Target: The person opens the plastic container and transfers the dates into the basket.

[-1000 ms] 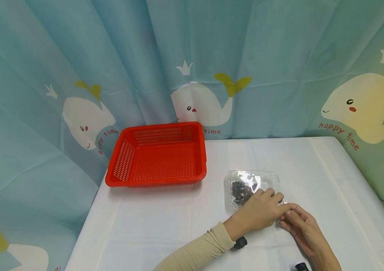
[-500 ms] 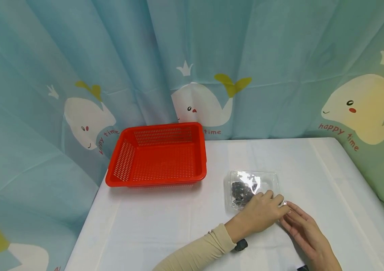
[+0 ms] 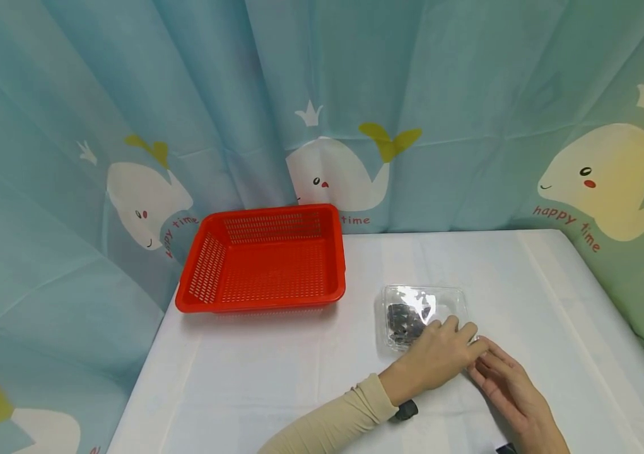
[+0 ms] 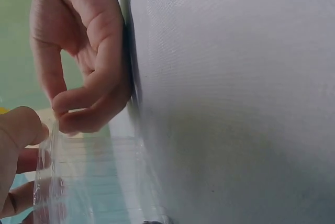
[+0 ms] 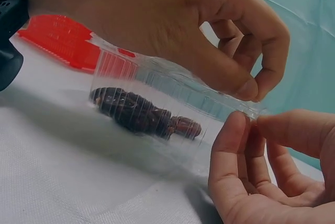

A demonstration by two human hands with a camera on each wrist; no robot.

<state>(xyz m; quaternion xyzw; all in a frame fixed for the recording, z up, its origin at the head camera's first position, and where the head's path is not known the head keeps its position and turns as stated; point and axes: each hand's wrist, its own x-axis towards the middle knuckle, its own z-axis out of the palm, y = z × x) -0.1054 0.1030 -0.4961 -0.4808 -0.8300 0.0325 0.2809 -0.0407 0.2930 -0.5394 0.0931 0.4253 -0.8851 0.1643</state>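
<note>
A clear plastic clamshell box (image 3: 452, 301) lies on the white table, with dark brown, wrinkled, glossy pieces that look like dates (image 5: 141, 111) gathered toward its left end. My left hand (image 3: 438, 353) reaches across the box's near side, and its thumb and index finger pinch the rim by the near right corner. Just below those fingertips, my right hand (image 5: 272, 166) pinches the same corner between thumb and fingers. In the left wrist view, both the left hand (image 4: 15, 135) and the right hand (image 4: 89, 51) meet at the box edge. The left hand covers the box's near right part in the head view.
A red perforated plastic basket (image 3: 276, 271) stands at the table's back left. White cloth covers the table (image 3: 253, 378). A blue-green curtain with whale prints (image 3: 333, 170) hangs behind and along the sides. Black wrist devices (image 3: 405, 410) sit at both wrists.
My right hand has turned slightly at the corner, its thumb moving down behind the left hand's fingertips. The left hand stays nearly still, and box and basket keep their places.
</note>
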